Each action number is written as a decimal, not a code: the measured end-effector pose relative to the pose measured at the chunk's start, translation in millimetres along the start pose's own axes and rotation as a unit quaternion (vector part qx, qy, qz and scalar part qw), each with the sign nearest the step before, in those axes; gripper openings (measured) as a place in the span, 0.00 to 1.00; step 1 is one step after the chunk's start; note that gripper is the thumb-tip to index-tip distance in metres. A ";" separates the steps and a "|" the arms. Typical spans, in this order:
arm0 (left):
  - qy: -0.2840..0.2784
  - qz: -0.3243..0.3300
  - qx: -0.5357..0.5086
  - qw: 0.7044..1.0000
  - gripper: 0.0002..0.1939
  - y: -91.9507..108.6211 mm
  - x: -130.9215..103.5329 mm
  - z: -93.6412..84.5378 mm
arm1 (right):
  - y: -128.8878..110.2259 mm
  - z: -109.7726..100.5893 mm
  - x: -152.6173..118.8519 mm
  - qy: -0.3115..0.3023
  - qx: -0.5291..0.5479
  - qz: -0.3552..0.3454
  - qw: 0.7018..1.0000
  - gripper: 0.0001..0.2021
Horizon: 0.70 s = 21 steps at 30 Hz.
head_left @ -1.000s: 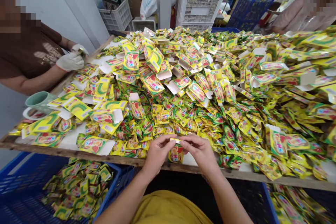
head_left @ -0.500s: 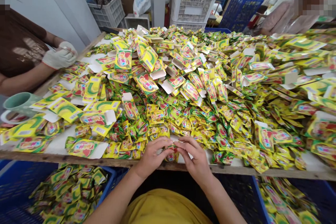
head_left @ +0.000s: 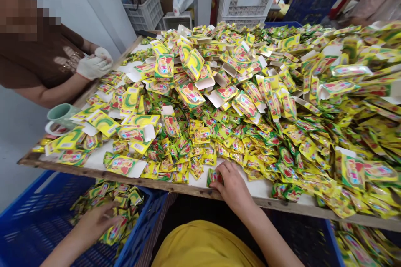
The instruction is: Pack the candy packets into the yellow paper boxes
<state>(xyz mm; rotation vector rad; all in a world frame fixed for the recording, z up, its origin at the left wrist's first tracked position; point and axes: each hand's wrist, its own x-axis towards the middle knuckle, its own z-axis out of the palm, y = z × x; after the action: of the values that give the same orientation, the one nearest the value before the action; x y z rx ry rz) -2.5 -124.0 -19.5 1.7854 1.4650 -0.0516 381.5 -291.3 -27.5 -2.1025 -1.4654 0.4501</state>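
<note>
Left hand (head_left: 97, 222) has fingers loosely parted, boxes (head_left: 116, 231) below them; right hand (head_left: 234, 184) has fingers holding a green packet (head_left: 213, 177).

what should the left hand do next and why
Probably come up to the table beside the right hand: the left hand looks open over the blue crate, seemingly free, while the right has a green packet near the table's edge.
</note>
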 end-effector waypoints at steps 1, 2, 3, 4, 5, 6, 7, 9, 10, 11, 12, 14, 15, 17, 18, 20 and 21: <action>-0.040 0.004 -0.037 0.998 0.20 6.0 -4.1 6.1 | -2.2 0.5 1.7 -0.026 0.004 0.011 1.000 0.09; -0.088 0.014 -0.073 0.993 0.19 18.7 -7.1 12.3 | -3.1 -0.7 4.3 -0.046 0.020 0.023 0.998 0.09; -0.126 0.031 -0.098 0.987 0.17 36.3 -8.8 17.7 | -3.4 -3.1 8.4 -0.055 0.042 0.035 0.997 0.09; -0.151 0.052 -0.107 0.981 0.16 56.6 -8.9 21.9 | -3.7 -6.1 14.4 -0.053 0.060 0.045 0.996 0.08; -0.168 0.080 -0.104 0.977 0.14 77.5 -7.6 24.7 | -4.6 -8.8 22.2 -0.047 0.061 0.046 0.996 0.07; -0.178 0.112 -0.096 0.973 0.13 97.5 -4.9 26.1 | -6.3 -10.7 31.5 -0.041 0.045 0.039 0.997 0.08; -0.184 0.149 -0.085 0.968 0.12 115.6 -1.0 26.5 | -8.7 -11.4 41.7 -0.041 0.018 0.028 0.999 0.08; -0.169 0.231 -0.060 0.956 0.11 144.8 9.8 24.6 | -15.1 -8.9 61.7 -0.056 -0.047 0.004 0.997 0.10; -0.147 0.268 -0.047 0.951 0.10 156.4 16.7 22.7 | -18.9 -6.3 69.9 -0.062 -0.073 0.000 0.995 0.11; -0.111 0.297 -0.039 0.948 0.10 166.8 24.6 20.4 | -22.8 -3.3 76.3 -0.064 -0.090 0.003 0.994 0.11; -0.061 0.313 -0.036 0.947 0.09 176.3 33.6 18.0 | -26.8 -0.6 80.5 -0.065 -0.103 0.011 0.993 0.12; 0.065 0.306 -0.048 0.949 0.09 194.5 55.2 14.3 | -34.3 2.7 82.8 -0.068 -0.132 0.026 0.989 0.11; 0.133 0.288 -0.050 0.947 0.10 203.3 67.6 13.7 | -37.4 2.9 81.1 -0.069 -0.144 0.031 0.987 0.11; 0.236 0.250 -0.025 0.939 0.19 219.9 93.8 16.9 | -40.5 1.2 73.3 -0.067 -0.167 0.024 0.983 0.11; 0.261 0.233 -0.003 0.937 0.26 227.2 106.2 20.7 | -39.7 0.0 67.5 -0.064 -0.174 0.012 0.983 0.11; 0.281 0.203 0.027 0.938 0.39 239.0 125.3 32.2 | -31.9 -2.2 52.9 -0.059 -0.166 -0.007 0.984 0.11; 0.290 0.191 0.022 0.938 0.42 243.2 130.3 39.0 | -25.0 -3.4 44.8 -0.056 -0.143 -0.007 0.988 0.13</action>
<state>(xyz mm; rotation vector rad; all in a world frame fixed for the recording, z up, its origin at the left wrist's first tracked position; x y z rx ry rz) 260.7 -42.5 22.6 2.2059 1.4702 0.6999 380.4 -243.5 -8.6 -2.3177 -1.6953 0.3756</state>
